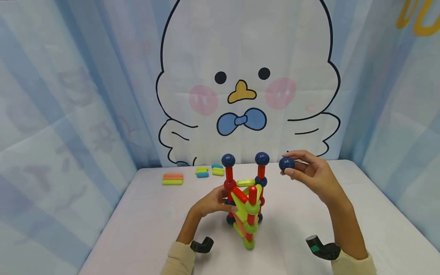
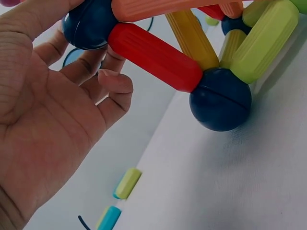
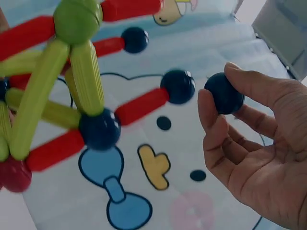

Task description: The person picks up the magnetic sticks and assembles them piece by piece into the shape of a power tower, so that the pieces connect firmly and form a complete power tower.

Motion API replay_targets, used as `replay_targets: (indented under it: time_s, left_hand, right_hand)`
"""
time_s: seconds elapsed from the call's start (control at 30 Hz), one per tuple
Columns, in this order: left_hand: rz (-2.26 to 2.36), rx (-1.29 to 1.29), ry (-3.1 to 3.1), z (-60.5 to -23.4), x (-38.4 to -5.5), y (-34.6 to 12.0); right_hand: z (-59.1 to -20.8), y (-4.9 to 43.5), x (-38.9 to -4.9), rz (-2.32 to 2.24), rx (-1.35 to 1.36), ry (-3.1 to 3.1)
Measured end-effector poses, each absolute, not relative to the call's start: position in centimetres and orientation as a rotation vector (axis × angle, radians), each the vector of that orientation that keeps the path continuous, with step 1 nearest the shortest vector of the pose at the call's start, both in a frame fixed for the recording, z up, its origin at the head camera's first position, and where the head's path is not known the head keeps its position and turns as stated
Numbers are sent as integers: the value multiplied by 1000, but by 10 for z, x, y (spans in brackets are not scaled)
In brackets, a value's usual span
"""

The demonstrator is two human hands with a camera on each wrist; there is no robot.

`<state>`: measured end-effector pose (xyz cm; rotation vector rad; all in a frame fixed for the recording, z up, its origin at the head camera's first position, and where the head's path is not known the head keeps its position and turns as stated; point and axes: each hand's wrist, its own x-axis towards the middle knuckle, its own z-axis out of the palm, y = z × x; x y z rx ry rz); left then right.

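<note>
A frame of magnetic sticks and balls (image 1: pixel 251 208) stands on the table, built from red, lime, orange and yellow sticks. My left hand (image 1: pixel 214 201) grips its left side, thumb and fingers about a dark blue ball (image 2: pixel 89 25) low on that post. In my right hand (image 1: pixel 314 173) a loose dark blue ball (image 3: pixel 224 93) is pinched between thumb and fingertips, held up right of the frame. Two rear posts end in blue balls, the left one (image 1: pixel 228 160) and the right one (image 1: pixel 262 158). The front post ends in a bare red stick (image 1: pixel 252 194).
At the table's back left lie an orange stick (image 1: pixel 173 176) and a lime stick (image 1: pixel 172 182) side by side. Several short lime and blue sticks (image 1: pixel 203 175) sit nearer the frame. A curtain with a cartoon bird (image 1: pixel 247 46) hangs behind the table (image 1: pixel 137 229).
</note>
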<state>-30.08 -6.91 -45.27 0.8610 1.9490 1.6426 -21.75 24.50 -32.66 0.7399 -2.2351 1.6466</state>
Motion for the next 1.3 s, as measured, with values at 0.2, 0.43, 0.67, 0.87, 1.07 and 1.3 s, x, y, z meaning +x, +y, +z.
replay_targets:
  time_s: [0.2, 0.43, 0.67, 0.87, 1.07, 1.3]
  left_hand:
    - [1626, 872, 1943, -453, -302, -71]
    - [1607, 870, 1955, -454, -302, -69]
    - [1605, 881, 1939, -454, -302, -69]
    - [1609, 879, 1959, -453, -302, -71]
    - [1584, 909, 1965, -452, -303, -73]
    - [1504, 923, 2005, -450, -308, -86]
  right_hand:
    - [-322, 205, -201, 1578, 897, -2217]
    - [-326, 181, -198, 1537, 1046, -2189]
    - [-330, 177, -196, 1551, 1064, -2180]
    - [-329, 176, -197, 1547, 1058, -2190]
    - [-330, 178, -194, 1568, 1018, -2188]
    - [-334, 191, -201, 1587, 792, -2045]
